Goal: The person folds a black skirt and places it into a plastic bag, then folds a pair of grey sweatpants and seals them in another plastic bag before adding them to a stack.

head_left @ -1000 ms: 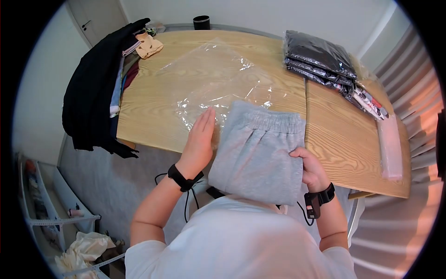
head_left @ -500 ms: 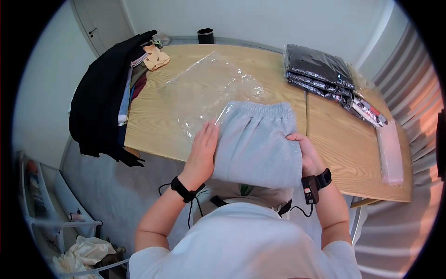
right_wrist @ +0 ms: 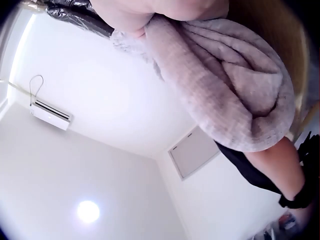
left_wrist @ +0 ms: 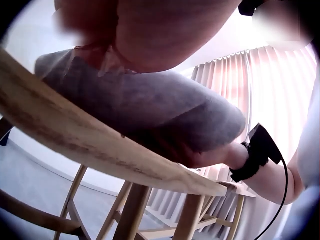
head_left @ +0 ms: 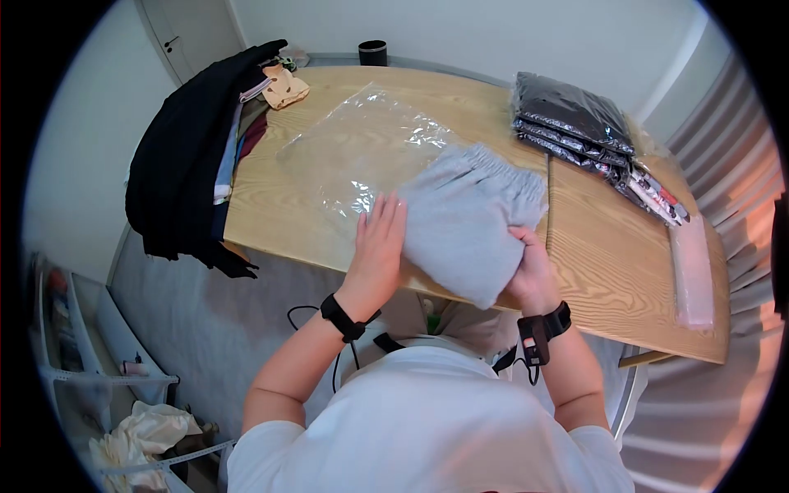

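Note:
Folded light grey sweatpants (head_left: 464, 218) with a gathered elastic waistband lie slanted over the table's front edge, the waistband pointing away and to the right. My right hand (head_left: 534, 267) grips their right side, thumb on top and the other fingers hidden beneath. Along their left edge my left hand (head_left: 380, 246) lies with straight fingers, at the near corner of a clear plastic bag (head_left: 353, 144). The bag is spread flat on the table and the sweatpants overlap its right part. In the right wrist view, the folded layers of the sweatpants (right_wrist: 220, 90) show end-on.
Black garments in plastic bags (head_left: 571, 111) are stacked at the back right of the wooden table (head_left: 608, 271). A pink-white packet (head_left: 692, 275) lies by the right edge. Dark clothing (head_left: 185, 156) hangs over the left end. A black bin (head_left: 373, 53) stands behind the table.
The sweatpants have moved forward over the table and turned clockwise, their waistband now over the bag's right part. Both hands have moved forward with them, the left still along their left edge.

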A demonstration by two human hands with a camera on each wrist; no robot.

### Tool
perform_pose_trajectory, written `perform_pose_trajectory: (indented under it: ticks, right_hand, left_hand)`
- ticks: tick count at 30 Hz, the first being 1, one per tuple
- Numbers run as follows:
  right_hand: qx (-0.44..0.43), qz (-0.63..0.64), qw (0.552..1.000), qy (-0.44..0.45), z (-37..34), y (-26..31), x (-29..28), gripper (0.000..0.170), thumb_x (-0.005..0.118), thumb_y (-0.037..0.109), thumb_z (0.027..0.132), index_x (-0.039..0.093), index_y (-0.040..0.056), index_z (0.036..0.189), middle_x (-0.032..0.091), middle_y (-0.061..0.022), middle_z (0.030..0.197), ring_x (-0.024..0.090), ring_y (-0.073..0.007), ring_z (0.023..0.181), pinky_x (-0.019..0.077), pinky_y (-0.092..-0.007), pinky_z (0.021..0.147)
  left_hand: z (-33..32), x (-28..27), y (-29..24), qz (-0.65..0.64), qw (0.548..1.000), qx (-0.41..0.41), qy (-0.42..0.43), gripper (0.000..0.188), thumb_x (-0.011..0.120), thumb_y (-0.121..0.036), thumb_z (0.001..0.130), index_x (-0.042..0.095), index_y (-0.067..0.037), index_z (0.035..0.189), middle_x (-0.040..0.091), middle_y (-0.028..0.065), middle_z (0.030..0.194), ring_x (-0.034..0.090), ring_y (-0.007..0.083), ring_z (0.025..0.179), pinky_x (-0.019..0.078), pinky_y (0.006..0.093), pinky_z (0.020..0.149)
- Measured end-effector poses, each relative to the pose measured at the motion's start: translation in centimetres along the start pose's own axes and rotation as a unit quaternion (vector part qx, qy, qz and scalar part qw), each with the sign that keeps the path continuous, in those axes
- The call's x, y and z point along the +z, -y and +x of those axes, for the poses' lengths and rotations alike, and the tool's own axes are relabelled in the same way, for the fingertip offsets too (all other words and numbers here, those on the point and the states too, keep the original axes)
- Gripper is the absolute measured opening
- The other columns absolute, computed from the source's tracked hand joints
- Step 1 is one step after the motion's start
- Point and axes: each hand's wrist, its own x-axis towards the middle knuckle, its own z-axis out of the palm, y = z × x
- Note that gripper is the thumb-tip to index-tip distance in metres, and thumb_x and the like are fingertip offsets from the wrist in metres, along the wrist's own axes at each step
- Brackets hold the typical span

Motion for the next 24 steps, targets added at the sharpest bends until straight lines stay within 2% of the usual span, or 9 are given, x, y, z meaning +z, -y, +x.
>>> perform_pose_trajectory:
  ticks: [6,9,12,14,15,16,19,21,24]
  right_hand:
    - [0.011,-0.052,0.998,-0.021,-1.4,-2.1,0.4,0.04,0.053,0.005,0.083,0.046,0.0025,0.123,0.054,-0.0117,0.121,0.055,-0.0264,0.109,0.0435,-0.0412,0.098]
    - [0.004,-0.074,0.997,-0.018,-1.1,-2.1,-0.2,0.041,0.051,0.002,0.085,0.043,0.0055,0.124,0.053,-0.0107,0.121,0.055,-0.0253,0.109,0.0453,-0.0409,0.096]
    - [-0.001,-0.085,0.996,-0.021,-0.9,-2.0,-0.4,0.045,0.051,0.0,0.084,0.041,0.0091,0.127,0.052,-0.0096,0.122,0.054,-0.0251,0.11,0.0465,-0.0417,0.095]
    - [-0.018,-0.102,0.994,-0.016,-1.2,-2.1,0.1,0.046,0.052,-0.001,0.084,0.04,0.0097,0.127,0.052,-0.0091,0.122,0.054,-0.0249,0.11,0.0465,-0.0418,0.094]
    - [-0.032,-0.118,0.992,-0.015,-1.3,-2.1,0.4,0.046,0.052,-0.001,0.083,0.04,0.0103,0.127,0.052,-0.0087,0.122,0.054,-0.0247,0.11,0.0465,-0.042,0.094]
    - [-0.036,-0.12,0.992,-0.012,-1.3,-2.0,0.4,0.046,0.052,-0.001,0.083,0.04,0.0103,0.127,0.052,-0.0087,0.122,0.054,-0.0247,0.11,0.0465,-0.042,0.094]
    - [-0.052,-0.141,0.988,-0.017,-1.0,-2.0,0.4,0.045,0.052,-0.002,0.083,0.041,0.009,0.126,0.052,-0.0084,0.121,0.054,-0.0248,0.11,0.0464,-0.0413,0.094]
    - [-0.055,-0.144,0.988,-0.016,-1.0,-1.8,0.6,0.045,0.052,-0.003,0.083,0.042,0.0075,0.125,0.053,-0.009,0.121,0.054,-0.025,0.109,0.0464,-0.0409,0.094]
    - [-0.057,-0.153,0.987,-0.002,-1.0,-1.8,0.5,0.044,0.052,-0.003,0.083,0.042,0.0062,0.125,0.054,-0.0093,0.121,0.055,-0.025,0.108,0.0463,-0.0403,0.094]
  left_hand:
    - [1.0,-1.1,0.3,0.058,0.998,0.008,0.009,0.068,0.045,0.012,0.071,0.033,-0.002,0.137,0.024,0.024,0.144,0.022,0.0428,0.134,0.0212,0.054,0.107]
    - [2.5,-2.0,0.7,0.192,0.981,0.02,0.027,0.064,0.05,0.008,0.071,0.042,-0.008,0.132,0.03,0.0251,0.14,0.029,0.0438,0.129,0.028,0.0526,0.103]
    - [5.4,-3.2,0.9,0.21,0.971,0.11,0.019,0.047,0.054,-0.003,0.076,0.05,-0.007,0.122,0.042,0.0249,0.128,0.038,0.039,0.123,0.0353,0.048,0.097]
    - [7.5,-3.9,0.6,0.181,0.972,0.12,0.086,0.037,0.054,-0.006,0.076,0.053,-0.006,0.112,0.052,0.0187,0.108,0.049,0.0351,0.106,0.042,0.0455,0.086]
    - [9.0,-4.5,0.0,0.206,0.961,0.115,0.144,0.043,0.054,-0.005,0.076,0.053,-0.008,0.119,0.054,0.0201,0.108,0.051,0.0357,0.104,0.046,0.0414,0.081]
    - [10.3,-4.2,0.2,0.208,0.961,0.116,0.139,0.043,0.054,-0.005,0.076,0.053,-0.008,0.119,0.054,0.0201,0.108,0.051,0.0357,0.104,0.046,0.0414,0.081]
    - [13.3,-2.5,1.3,0.228,0.951,0.163,0.131,0.032,0.053,-0.009,0.078,0.057,-0.006,0.11,0.058,0.0167,0.093,0.058,0.0332,0.09,0.0481,0.0426,0.071]
    - [14.7,-2.1,1.1,0.231,0.95,0.176,0.117,0.013,0.055,-0.01,0.077,0.067,-0.005,0.079,0.065,0.0139,0.079,0.064,0.0308,0.077,0.0519,0.0387,0.064]
    - [15.9,-1.4,0.7,0.253,0.942,0.197,0.103,0.012,0.056,-0.008,0.075,0.068,-0.006,0.075,0.067,0.013,0.078,0.066,0.03,0.076,0.0534,0.0383,0.062]
